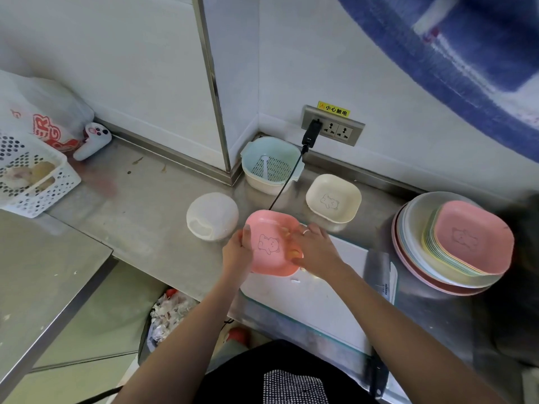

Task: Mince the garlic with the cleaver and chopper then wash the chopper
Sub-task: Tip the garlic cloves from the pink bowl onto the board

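Pink dish (271,243) in both hands, w/ chopper (212,214) left, cream dish (333,197) behind.

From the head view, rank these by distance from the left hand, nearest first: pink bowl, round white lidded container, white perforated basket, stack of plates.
1. pink bowl: held by the left hand.
2. round white lidded container: just behind it.
3. stack of plates: far right.
4. white perforated basket: far left.

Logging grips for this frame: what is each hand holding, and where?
Left hand grips the pink dish by its left rim; right hand reaches into it, grasp unclear.
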Action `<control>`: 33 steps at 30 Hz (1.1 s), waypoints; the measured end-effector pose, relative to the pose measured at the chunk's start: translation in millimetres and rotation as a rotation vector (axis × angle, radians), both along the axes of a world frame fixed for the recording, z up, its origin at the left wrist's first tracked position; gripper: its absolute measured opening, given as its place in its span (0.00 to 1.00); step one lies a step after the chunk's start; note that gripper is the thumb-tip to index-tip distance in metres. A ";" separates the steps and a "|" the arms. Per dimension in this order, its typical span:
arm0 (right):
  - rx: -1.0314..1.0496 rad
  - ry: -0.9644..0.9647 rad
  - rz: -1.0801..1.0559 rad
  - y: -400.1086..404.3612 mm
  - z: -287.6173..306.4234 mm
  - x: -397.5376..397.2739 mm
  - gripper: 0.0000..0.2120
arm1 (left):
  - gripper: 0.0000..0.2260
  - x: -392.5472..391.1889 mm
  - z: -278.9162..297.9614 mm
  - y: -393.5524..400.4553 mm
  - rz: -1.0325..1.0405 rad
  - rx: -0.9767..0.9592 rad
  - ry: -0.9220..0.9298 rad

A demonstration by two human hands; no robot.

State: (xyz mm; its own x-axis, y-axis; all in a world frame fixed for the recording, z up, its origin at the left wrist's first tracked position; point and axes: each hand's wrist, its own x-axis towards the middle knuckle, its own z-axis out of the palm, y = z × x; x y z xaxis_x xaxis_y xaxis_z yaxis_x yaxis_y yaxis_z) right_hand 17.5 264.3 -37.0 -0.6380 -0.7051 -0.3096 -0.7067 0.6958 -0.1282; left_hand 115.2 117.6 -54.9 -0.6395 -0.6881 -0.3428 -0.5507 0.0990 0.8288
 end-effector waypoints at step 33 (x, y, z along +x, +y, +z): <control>0.067 -0.149 0.046 7.8 -14.8 15.1 0.17 | 0.08 -6.3 0.1 -0.2 -0.048 -0.031 -0.092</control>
